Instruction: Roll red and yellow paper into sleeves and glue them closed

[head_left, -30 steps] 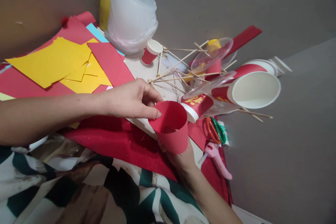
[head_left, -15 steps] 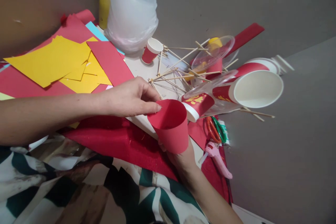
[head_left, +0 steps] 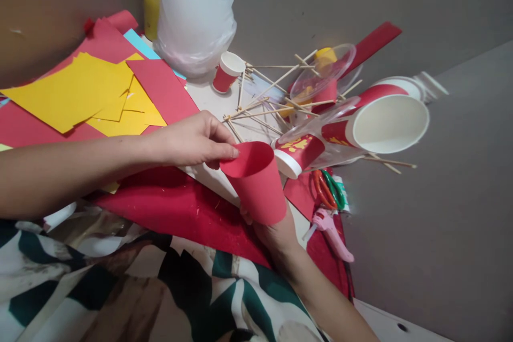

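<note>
A red paper cylinder point(head_left: 260, 192) is held between my two hands above the front edge of the table, its upper opening tilted toward me. My left hand point(head_left: 200, 141) pinches the cylinder's upper left rim between thumb and fingers. From below and behind, my right hand point(head_left: 276, 232) supports its lower part; most of those fingers are hidden by the paper. Just right of the cylinder lies a red and white paper cup point(head_left: 302, 152) on its side. Behind my left hand stands a frame of thin wooden sticks point(head_left: 260, 112).
Yellow point(head_left: 96, 91) and red paper sheets point(head_left: 164, 85) cover the left side. At the back are a white bucket point(head_left: 196, 16), a yellow bottle point(head_left: 152, 2) and a small paper cup point(head_left: 228, 72). Scissors point(head_left: 331, 189) and a pink glue gun point(head_left: 332, 235) lie at right, below a large paper cup point(head_left: 388, 124).
The cylinder has tilted slightly and more of its side shows. Both hands keep hold of it. The whole view has shifted a little.
</note>
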### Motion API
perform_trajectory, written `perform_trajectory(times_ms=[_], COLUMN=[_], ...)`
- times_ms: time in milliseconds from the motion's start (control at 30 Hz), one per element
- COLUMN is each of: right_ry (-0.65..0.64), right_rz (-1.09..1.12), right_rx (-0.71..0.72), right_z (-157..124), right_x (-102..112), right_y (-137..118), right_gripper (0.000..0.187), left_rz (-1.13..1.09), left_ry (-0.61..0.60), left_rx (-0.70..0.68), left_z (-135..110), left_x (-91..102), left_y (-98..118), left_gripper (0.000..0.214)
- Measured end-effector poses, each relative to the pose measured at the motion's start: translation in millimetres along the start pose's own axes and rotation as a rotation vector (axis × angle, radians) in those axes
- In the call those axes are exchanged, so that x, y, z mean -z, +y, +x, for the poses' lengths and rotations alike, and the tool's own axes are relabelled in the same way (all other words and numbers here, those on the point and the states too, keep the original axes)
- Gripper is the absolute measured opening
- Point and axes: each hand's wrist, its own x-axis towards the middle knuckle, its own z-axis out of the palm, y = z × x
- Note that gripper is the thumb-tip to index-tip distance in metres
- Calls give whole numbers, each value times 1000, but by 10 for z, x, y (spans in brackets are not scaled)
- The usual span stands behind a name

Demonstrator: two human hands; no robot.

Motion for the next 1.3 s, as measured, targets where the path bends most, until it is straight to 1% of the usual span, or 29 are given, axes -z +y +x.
perform_trajectory(times_ms=[67, 133, 233, 333, 633, 800, 967, 1067, 1167, 1300], right_ry=[51, 79, 59, 30, -42, -99, -106, -104, -117, -127], right_rz=[9, 42, 127, 196, 317, 347, 330, 319, 331, 345], right_rx=[29, 78, 108, 68, -36, -108, -156, -188, -237, -265], right_z=[-9, -17, -20, -19, -42, -43, -37, -39, -40, -53], right_x=[-51, -118, -200, -224, -212, -174, -155, -154, -151, -154], right_y=[27, 42, 30, 0, -54, -84, -102, -118, -131, -148], right_gripper=[25, 27, 27, 21, 21, 27, 34, 31, 28, 23], left_rz=[-56, -121, -197, -221, -256, -285, -253, -225, -200, -191], left_ry=[-9, -15, -17, -17, -41, -69, -50, -94, -87, -99], left_rx=[55, 113, 186, 231, 288, 331, 331, 287, 242, 201], left_z=[49, 105, 180, 222, 260, 330, 303, 257, 242, 227], left_x=[13, 20, 21, 26, 38, 42, 27, 7, -4, -14], left_y=[-23, -65, -146, -203, -254, -351, -341, -290, -271, -268], left_gripper=[16, 19, 21, 17, 8, 13, 12, 11, 14, 14])
